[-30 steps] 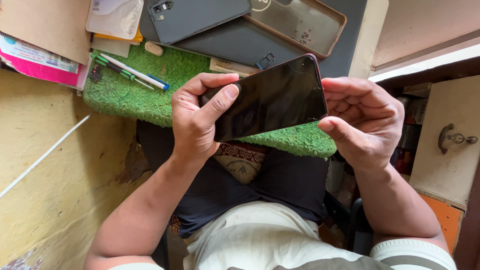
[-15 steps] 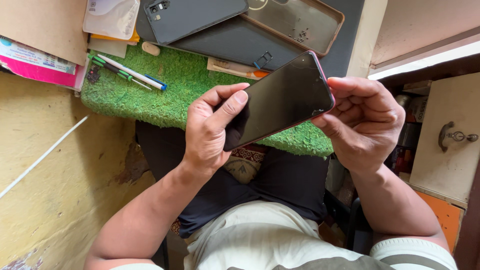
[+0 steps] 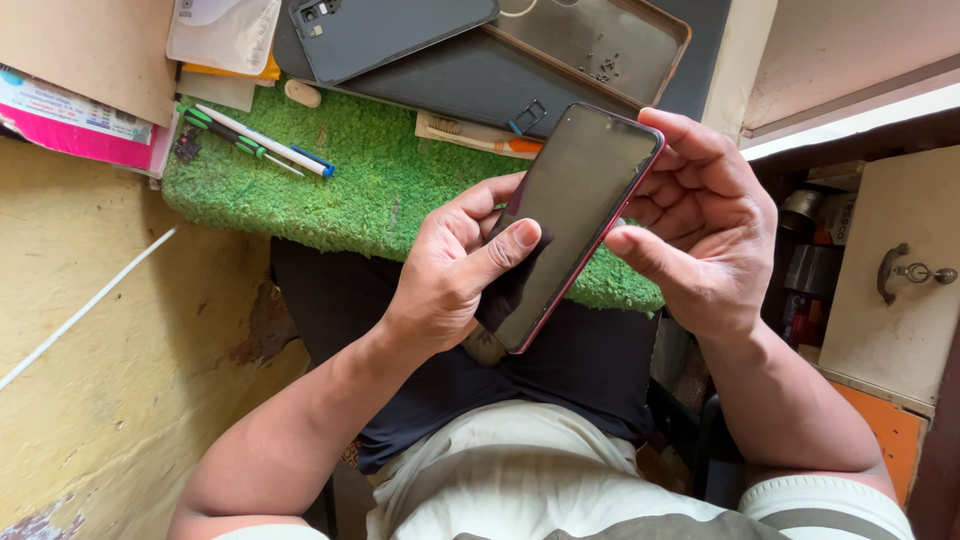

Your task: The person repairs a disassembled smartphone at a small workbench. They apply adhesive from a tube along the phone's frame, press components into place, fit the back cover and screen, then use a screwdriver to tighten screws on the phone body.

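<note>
Two hands grasp one dark phone [image 3: 575, 220] above the lap.
Left hand [image 3: 455, 270] fingers clasp its near left edge; right hand [image 3: 700, 230] fingers cup its right edge, over the green mat [image 3: 370, 180].

Bright, even daylight, strongest at the pale ledge [image 3: 850, 110] up and to the right of the phone [image 3: 575, 215]. Soft sheen across the dark phone screen, no hard glare. Deep shadow below the phone, over the lap, and to its right inside the cabinet recess. Sharp focus on the green mat [image 3: 380, 180] left of the phone. Mild wide-angle stretch toward frame edges.
</note>
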